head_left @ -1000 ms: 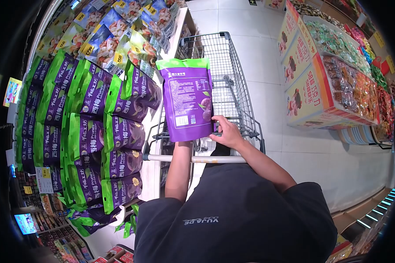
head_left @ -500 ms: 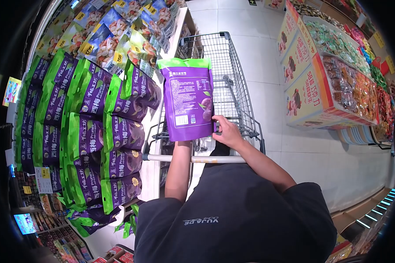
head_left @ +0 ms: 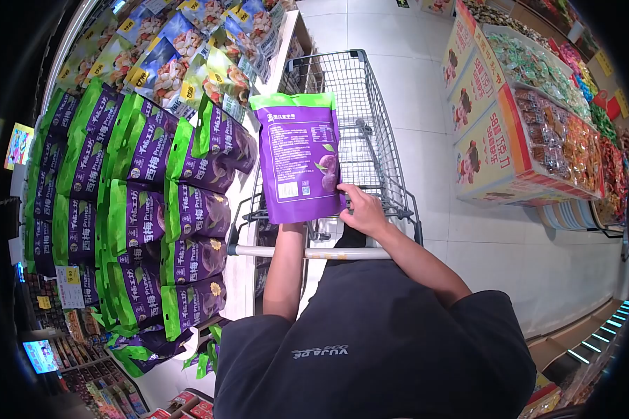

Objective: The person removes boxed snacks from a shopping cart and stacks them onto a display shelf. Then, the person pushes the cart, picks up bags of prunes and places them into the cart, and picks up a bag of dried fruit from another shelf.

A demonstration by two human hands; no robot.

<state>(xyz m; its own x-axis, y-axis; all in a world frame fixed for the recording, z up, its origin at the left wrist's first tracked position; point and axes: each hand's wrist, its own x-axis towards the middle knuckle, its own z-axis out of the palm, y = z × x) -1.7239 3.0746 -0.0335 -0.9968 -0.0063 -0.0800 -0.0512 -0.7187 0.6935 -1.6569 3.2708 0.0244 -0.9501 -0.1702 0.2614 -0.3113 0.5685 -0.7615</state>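
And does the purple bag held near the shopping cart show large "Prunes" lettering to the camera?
No, the purple bag shows small white print and a plum picture on this side.

To your right, you have open room over the tiled floor [head_left: 426, 167] between the shopping cart [head_left: 382, 133] and the candy display [head_left: 490, 133]; on your left, stacked prune pouches [head_left: 199, 209] block the way, while ahead the held prune pouch [head_left: 293, 157] hides part of the cart, and the handlebar [head_left: 360, 255] crosses before your dark shirt [head_left: 377, 335]

pouch rows [head_left: 136, 216]: left | cart [head_left: 372, 126]: middle | single pouch [head_left: 299, 159]: over cart | candy display [head_left: 493, 140]: right
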